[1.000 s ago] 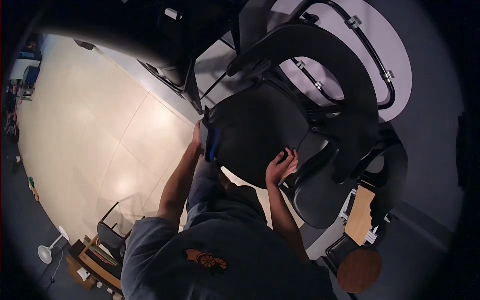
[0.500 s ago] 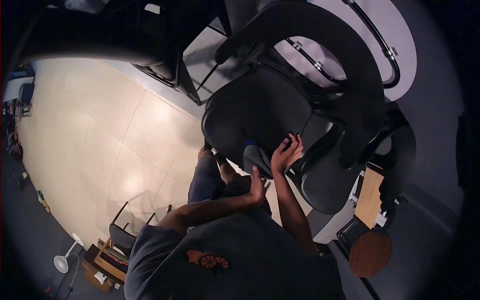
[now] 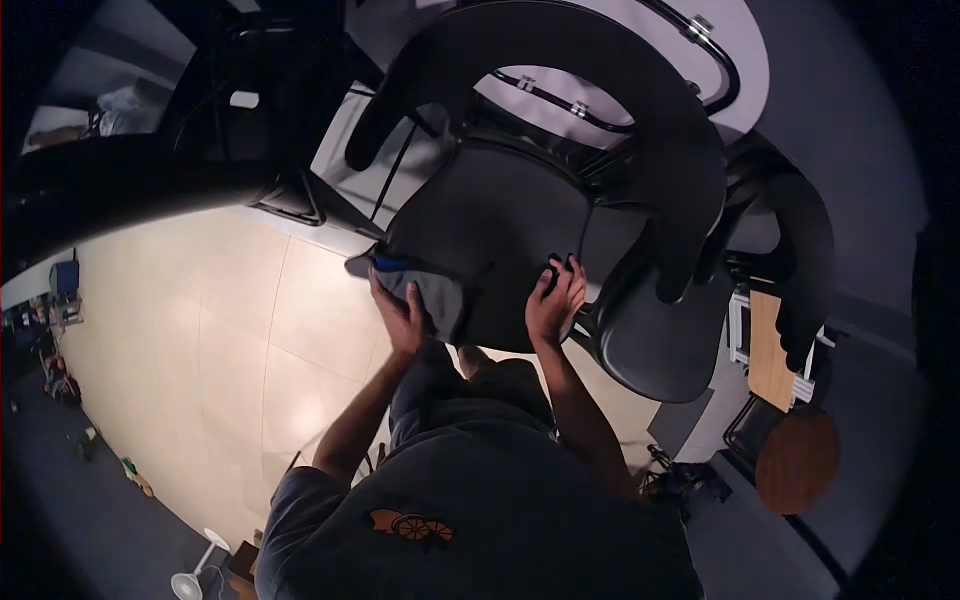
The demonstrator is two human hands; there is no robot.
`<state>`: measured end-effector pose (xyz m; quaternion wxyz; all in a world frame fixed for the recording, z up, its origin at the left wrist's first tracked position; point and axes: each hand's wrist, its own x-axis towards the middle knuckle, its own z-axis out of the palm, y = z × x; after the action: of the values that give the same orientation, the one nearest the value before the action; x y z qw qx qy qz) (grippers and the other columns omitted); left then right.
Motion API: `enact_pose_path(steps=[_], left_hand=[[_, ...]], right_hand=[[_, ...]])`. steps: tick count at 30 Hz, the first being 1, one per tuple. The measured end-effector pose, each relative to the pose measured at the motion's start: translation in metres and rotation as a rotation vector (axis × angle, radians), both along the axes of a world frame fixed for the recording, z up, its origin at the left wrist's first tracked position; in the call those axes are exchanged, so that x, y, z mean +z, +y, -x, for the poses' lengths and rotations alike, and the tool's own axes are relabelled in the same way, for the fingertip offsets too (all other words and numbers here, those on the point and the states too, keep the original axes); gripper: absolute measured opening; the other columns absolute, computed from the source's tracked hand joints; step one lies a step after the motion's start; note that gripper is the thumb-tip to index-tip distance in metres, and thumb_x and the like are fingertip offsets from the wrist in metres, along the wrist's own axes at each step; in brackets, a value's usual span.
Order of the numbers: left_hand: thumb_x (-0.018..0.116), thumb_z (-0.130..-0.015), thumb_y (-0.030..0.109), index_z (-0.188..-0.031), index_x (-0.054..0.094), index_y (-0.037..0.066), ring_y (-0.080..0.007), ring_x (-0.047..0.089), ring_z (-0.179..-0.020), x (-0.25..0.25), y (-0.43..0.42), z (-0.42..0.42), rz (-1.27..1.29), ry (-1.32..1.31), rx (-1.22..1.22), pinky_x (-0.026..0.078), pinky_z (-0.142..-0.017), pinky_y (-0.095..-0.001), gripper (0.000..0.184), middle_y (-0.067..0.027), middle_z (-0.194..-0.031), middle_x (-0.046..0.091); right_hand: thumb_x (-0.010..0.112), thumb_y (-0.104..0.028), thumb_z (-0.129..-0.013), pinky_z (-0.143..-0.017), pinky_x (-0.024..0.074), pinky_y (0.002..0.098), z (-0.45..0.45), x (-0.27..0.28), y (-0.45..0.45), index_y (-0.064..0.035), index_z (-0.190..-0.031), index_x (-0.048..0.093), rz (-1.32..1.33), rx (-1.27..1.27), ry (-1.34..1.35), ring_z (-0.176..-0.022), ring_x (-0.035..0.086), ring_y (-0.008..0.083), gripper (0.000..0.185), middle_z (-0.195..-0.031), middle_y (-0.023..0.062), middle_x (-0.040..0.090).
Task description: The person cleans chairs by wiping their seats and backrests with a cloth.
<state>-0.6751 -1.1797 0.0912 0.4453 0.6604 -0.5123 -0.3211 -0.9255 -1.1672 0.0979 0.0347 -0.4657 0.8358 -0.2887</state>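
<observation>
Grey cloth (image 3: 440, 298) with a blue patch (image 3: 390, 264) lies on the black chair seat (image 3: 490, 220), near the front edge, on our left side. Our left hand (image 3: 402, 318) is at the cloth, with its thumb and fingers spread wide apart. The fingers reach up to the blue patch, and the thumb is by the grey part. We cannot tell if they pinch it.

Our right hand (image 3: 553, 305) is at the right side of the same seat, well apart from the cloth. Its fingers are bent and point up. There is something dark by them, but we cannot tell if we hold it or if it is just the chair.

A big, black, curved chair back (image 3: 690, 150) bends around the far side of the seat. To the right is one more black seat (image 3: 660, 345), close to the first. Past the chair back we see a pale round top (image 3: 748, 60) with black bars and shiny clips (image 3: 580, 108) on it.

Farther right are a light wood board (image 3: 770, 350) and a round brown top (image 3: 797, 462). Down at the left is a white lamp (image 3: 187, 585), and the pale floor (image 3: 230, 330) is bright. Our dark shirt (image 3: 480, 500) has orange fruit on it.
</observation>
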Motion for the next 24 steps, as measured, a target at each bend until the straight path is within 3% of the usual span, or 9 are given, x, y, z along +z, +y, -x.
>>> enact_pose_path(steps=[2, 3, 5, 7, 10, 12, 15, 20, 24], left_hand=[[0.060, -0.108, 0.025, -0.157, 0.037, -0.009, -0.0448, 0.047, -0.144, -0.005, -0.030, -0.021, -0.050, -0.079, -0.129, 0.035, -0.123, -0.0471, 0.064, -0.0321, -0.158, 0.044], [0.060, -0.108, 0.025, -0.157, 0.037, -0.009, -0.0448, 0.047, -0.144, -0.003, -0.047, -0.024, -0.047, -0.082, -0.140, 0.035, -0.123, -0.0471, 0.064, -0.0321, -0.158, 0.044], [0.061, -0.105, 0.030, -0.151, 0.046, -0.008, -0.0473, 0.052, -0.138, 0.005, -0.085, -0.023, 0.151, -0.607, -0.369, 0.040, -0.119, -0.0501, 0.061, -0.0315, -0.152, 0.051], [0.059, -0.104, 0.040, -0.149, 0.048, -0.007, -0.0464, 0.054, -0.133, -0.004, -0.122, -0.003, 0.226, -0.853, -0.458, 0.043, -0.116, -0.0509, 0.066, -0.0310, -0.149, 0.054], [0.056, -0.105, 0.047, -0.150, 0.048, -0.007, -0.0456, 0.060, -0.122, -0.022, -0.179, 0.054, 0.263, -0.818, -0.469, 0.048, -0.109, -0.0498, 0.070, -0.0297, -0.140, 0.059], [0.057, -0.105, 0.050, -0.149, 0.048, -0.007, -0.0457, 0.064, -0.112, -0.016, -0.214, 0.081, -0.008, -0.791, -0.498, 0.053, -0.099, -0.0504, 0.072, -0.0283, -0.131, 0.063], [0.056, -0.105, 0.051, -0.149, 0.049, -0.006, -0.0461, 0.066, -0.107, -0.022, -0.221, 0.086, -0.062, -0.761, -0.451, 0.055, -0.094, -0.0502, 0.073, -0.0267, -0.122, 0.066], [0.061, -0.104, 0.050, -0.162, 0.041, 0.003, -0.0506, 0.056, -0.134, 0.020, -0.133, 0.012, 0.166, -0.757, -0.560, 0.049, -0.111, -0.0508, 0.077, -0.0331, -0.150, 0.053], [0.062, -0.104, 0.044, -0.167, 0.037, 0.008, -0.0549, 0.041, -0.148, 0.005, -0.043, -0.041, 0.016, -0.471, -0.434, 0.041, -0.119, -0.0512, 0.076, -0.0337, -0.168, 0.033]], right_hand=[[0.061, -0.019, -0.102, -0.116, 0.0348, 0.0493, 0.001, 0.000, 0.000, -0.0142, -0.130, 0.066, 0.007, -0.010, 0.010, -0.144, 0.047, 0.0387, 0.029, -0.154, 0.0122, 0.055], [0.061, -0.020, -0.102, -0.116, 0.0352, 0.0497, 0.001, 0.001, 0.000, -0.0141, -0.130, 0.066, 0.011, -0.005, 0.018, -0.143, 0.047, 0.0391, 0.029, -0.154, 0.0124, 0.055], [0.061, -0.021, -0.102, -0.116, 0.0361, 0.0505, -0.001, 0.001, -0.001, -0.0139, -0.129, 0.066, 0.019, 0.000, 0.034, -0.143, 0.047, 0.0399, 0.029, -0.154, 0.0127, 0.054], [0.061, -0.021, -0.102, -0.115, 0.0365, 0.0508, -0.004, -0.002, -0.001, -0.0140, -0.129, 0.066, 0.016, -0.019, 0.044, -0.143, 0.048, 0.0401, 0.029, -0.154, 0.0128, 0.054], [0.061, -0.023, -0.101, -0.114, 0.0378, 0.0515, -0.001, -0.008, -0.001, -0.0141, -0.128, 0.067, -0.007, -0.028, 0.083, -0.142, 0.048, 0.0409, 0.029, -0.154, 0.0132, 0.054], [0.061, -0.023, -0.101, -0.114, 0.0378, 0.0515, 0.004, -0.008, -0.005, -0.0141, -0.128, 0.066, -0.004, -0.033, 0.090, -0.142, 0.048, 0.0411, 0.029, -0.154, 0.0133, 0.054], [0.061, -0.024, -0.101, -0.114, 0.0379, 0.0516, 0.000, -0.007, -0.002, -0.0141, -0.128, 0.066, -0.010, -0.031, 0.080, -0.142, 0.048, 0.0415, 0.029, -0.154, 0.0135, 0.054], [0.062, -0.023, -0.100, -0.114, 0.0379, 0.0517, 0.000, -0.012, 0.001, -0.0139, -0.129, 0.065, 0.036, -0.025, 0.096, -0.143, 0.048, 0.0415, 0.030, -0.154, 0.0135, 0.054], [0.062, -0.024, -0.100, -0.114, 0.0378, 0.0520, 0.000, -0.008, -0.001, -0.0139, -0.129, 0.065, 0.029, -0.025, 0.079, -0.143, 0.048, 0.0413, 0.031, -0.153, 0.0133, 0.054]])
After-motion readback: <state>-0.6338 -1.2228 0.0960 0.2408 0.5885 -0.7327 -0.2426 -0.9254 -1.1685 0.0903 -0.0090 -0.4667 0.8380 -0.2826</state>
